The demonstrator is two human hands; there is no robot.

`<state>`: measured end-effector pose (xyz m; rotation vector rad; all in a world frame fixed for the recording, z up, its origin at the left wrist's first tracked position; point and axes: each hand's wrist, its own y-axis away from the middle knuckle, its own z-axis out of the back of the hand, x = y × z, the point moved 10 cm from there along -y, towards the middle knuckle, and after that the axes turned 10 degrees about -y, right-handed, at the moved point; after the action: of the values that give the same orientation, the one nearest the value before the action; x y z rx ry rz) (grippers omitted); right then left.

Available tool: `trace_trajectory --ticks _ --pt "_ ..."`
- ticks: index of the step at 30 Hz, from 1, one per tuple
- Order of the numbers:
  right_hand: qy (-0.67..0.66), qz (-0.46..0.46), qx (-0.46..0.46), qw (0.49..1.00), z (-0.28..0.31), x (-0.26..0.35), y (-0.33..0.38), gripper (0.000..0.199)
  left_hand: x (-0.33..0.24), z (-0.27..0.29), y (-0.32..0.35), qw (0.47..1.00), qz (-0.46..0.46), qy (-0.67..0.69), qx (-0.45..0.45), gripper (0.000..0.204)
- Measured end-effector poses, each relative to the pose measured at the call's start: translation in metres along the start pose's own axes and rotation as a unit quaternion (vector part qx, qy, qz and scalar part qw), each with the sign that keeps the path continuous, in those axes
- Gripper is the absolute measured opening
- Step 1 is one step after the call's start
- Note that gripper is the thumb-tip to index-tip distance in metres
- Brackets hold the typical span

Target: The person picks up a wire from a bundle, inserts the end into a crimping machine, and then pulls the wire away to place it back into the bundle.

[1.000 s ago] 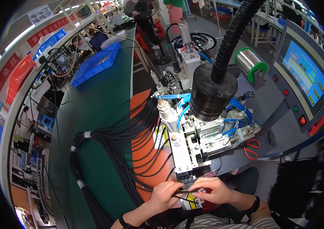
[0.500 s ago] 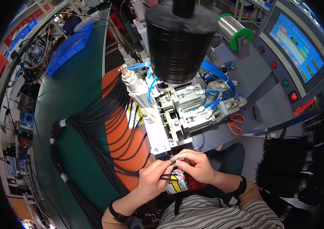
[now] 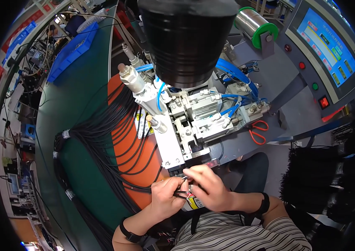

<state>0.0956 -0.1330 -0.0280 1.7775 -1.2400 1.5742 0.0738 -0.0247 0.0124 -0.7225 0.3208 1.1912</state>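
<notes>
My left hand (image 3: pixel 168 195) is closed, with finger and thumb pinching a black cable (image 3: pixel 147 189) close to its end. Small pale wire ends (image 3: pixel 185 178) stick out at the left fingertips. My right hand (image 3: pixel 211 188) curls in from the other side, its fingertips bent around the cable's end; what they grip is hidden. Another black cable end with red and white wires (image 3: pixel 190 195) shows below the fingers. Both hands are just in front of the white metal front plate (image 3: pixel 167 146) of a machine with pneumatic cylinders (image 3: pixel 147 94).
A bundle of black cables (image 3: pixel 98 125) fans across an orange mat (image 3: pixel 121 157) and green table (image 3: pixel 77 175). A black cylinder (image 3: pixel 188 46) hangs overhead. Red-handled scissors (image 3: pixel 258 132), a solder wire spool (image 3: pixel 252 26) and a control screen (image 3: pixel 328 48) are on the right. More cables (image 3: pixel 311 175) hang there.
The view has shifted slightly. My right fingers have moved a little left over the cable end, and the coloured wires seen between my fingertips are now mostly covered. My left hand keeps its pinch.
</notes>
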Motion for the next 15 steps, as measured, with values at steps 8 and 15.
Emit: trace_trajectory --ticks 8,15 --pt "-0.171 -0.079 -0.010 0.982 0.018 -0.026 -0.004 0.027 -0.006 -0.001 -0.006 1.000 -0.012 -0.014 0.006 0.008" --pt "-0.326 -0.165 0.063 0.929 0.013 -0.038 -0.007 0.023 -0.001 -0.006 -0.010 0.999 0.007 0.033 0.032 0.010"
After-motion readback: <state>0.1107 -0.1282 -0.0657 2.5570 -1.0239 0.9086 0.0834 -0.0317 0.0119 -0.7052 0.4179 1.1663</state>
